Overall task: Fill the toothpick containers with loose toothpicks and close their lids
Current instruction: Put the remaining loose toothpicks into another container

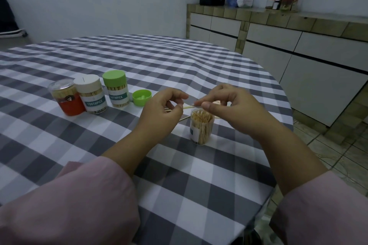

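Three closed toothpick containers stand in a row toward the left edge of the round table covered in a grey-and-white checked cloth (179,61): a clear jar with a red label and clear lid (66,98), a clear tube with a cream slotted lid (90,94) touching it, and a clear tube with a green lid (116,88) just beside that. The fourth, an open clear plastic container packed with wooden toothpicks (201,127), stands nearer the table's right edge, below and between the hands, and its loose green lid (141,97) lies upside down beside the green-lidded tube, well apart from it. The right hand (225,103) pinches a thin toothpick (189,107) between thumb and forefinger just above the container's mouth; the left hand (162,109) is curled with its fingertips close to the pick's other end, but I cannot tell whether it holds anything. A few loose toothpicks (184,118) lie on the cloth behind the container, partly hidden by the hands. The container already looks crowded, with picks leaning at angles, so a new one pushed in crooked could likely jam or splay the others above the rim and stop the lid from seating. The container is light and tall, so a knock from either wrist could probably tip it and scatter picks across the cloth, perhaps over the right edge. Stray picks hidden behind the hands might be missed.
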